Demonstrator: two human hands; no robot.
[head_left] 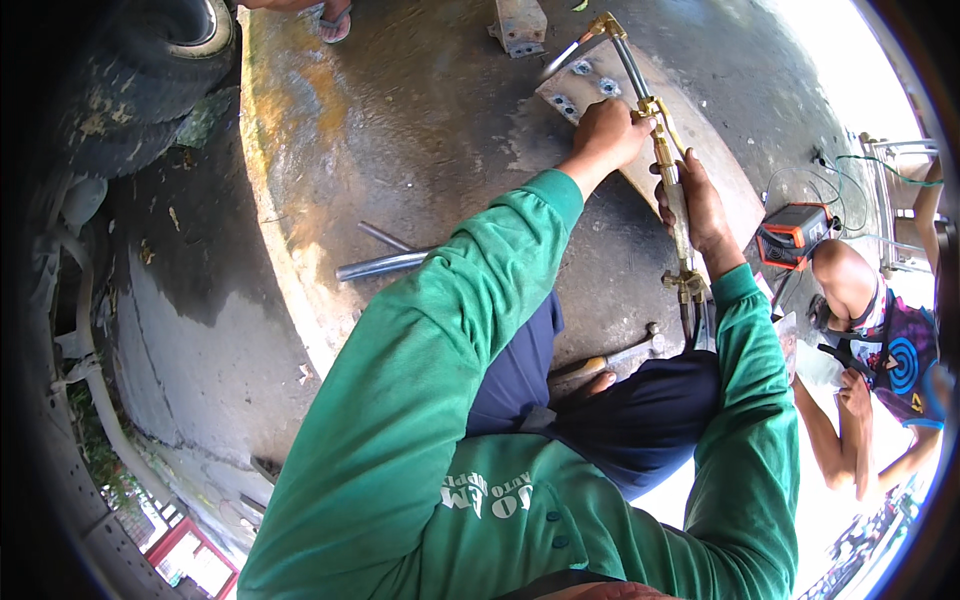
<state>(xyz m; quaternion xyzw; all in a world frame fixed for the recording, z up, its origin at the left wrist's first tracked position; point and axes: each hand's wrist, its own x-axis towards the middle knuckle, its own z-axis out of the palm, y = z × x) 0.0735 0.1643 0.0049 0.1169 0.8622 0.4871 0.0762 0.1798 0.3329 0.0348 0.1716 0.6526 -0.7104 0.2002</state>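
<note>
Brass cutting torch (pixel 662 150): long axis runs from lower right near the knee up-left to its tip (pixel 606 22), which points away from the person, over a flat metal plate (pixel 590 85) on the concrete floor (pixel 400 120). Judged rigid, fairly heavy, smooth metal; best held along the body, clear of the tip. Left hand (pixel 610 132) closed around the forward tubes. Right hand (pixel 700 205) wrapped around the handle near the valves. Hammer (pixel 610 360) lies by the leg; steel pipe (pixel 385 265) well left.
</note>
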